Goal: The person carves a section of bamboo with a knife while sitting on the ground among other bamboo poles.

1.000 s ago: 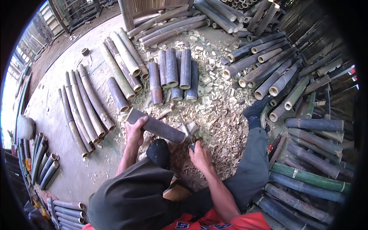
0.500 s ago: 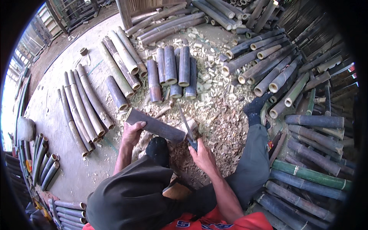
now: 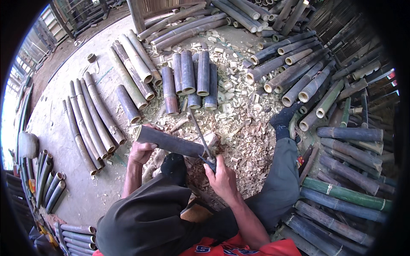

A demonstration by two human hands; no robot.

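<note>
The left hand (image 3: 142,152) curls round a bamboo tube (image 3: 175,142) over the floor (image 3: 92,198), well inside its edges; the right hand (image 3: 222,176) grips a knife (image 3: 198,129) by the tube's end, which looks unfinished

I see a pale concrete floor (image 3: 55,136) meeting brown dirt ground (image 3: 57,61) at upper left, a wooden post (image 3: 135,17) beside a slatted back wall (image 3: 161,5), and bright daylight (image 3: 10,100) flooding my left edge.

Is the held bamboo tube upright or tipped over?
Tipped over: the bamboo tube stretches sideways across the view, from the left hand toward the knife.
</note>
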